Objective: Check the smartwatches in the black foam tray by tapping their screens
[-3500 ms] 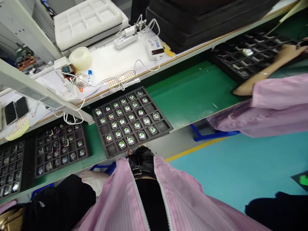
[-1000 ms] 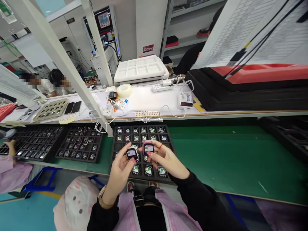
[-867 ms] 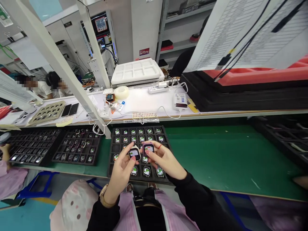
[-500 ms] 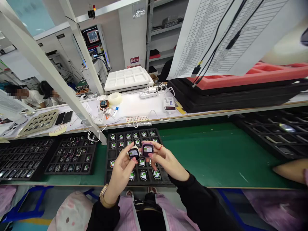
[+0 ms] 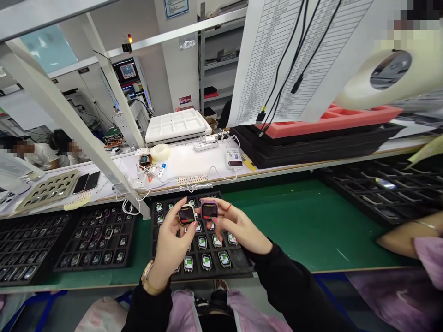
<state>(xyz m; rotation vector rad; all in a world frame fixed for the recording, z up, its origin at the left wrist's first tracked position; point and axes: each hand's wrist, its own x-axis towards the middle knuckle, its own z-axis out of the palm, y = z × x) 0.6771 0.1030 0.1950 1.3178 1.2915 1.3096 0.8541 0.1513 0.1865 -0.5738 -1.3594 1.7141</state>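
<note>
My left hand [image 5: 173, 242] pinches a small white-framed smartwatch body [image 5: 186, 215] with a lit screen. Beside it, my right hand [image 5: 236, 227] holds a pink-framed smartwatch body [image 5: 209, 210], also lit. Both watches hover side by side, close together, over a black foam tray [image 5: 244, 263] on the green belt [image 5: 294, 221]. Several more watch bodies with green-and-white screens sit in the tray's pockets under my hands.
More black trays [image 5: 93, 240] of watch parts lie left; another dark tray [image 5: 380, 189] is right, where a co-worker's arm [image 5: 401, 237] in a pink sleeve reaches. A white shelf behind carries tape [image 5: 160, 152], a charger and cables. Black and red foam trays [image 5: 321, 138] are stacked beyond.
The view has tilted upward and my hands rose slightly with the two watches. Both watch screens changed from light displays to darker ones. The co-worker's arm came further in at right.
</note>
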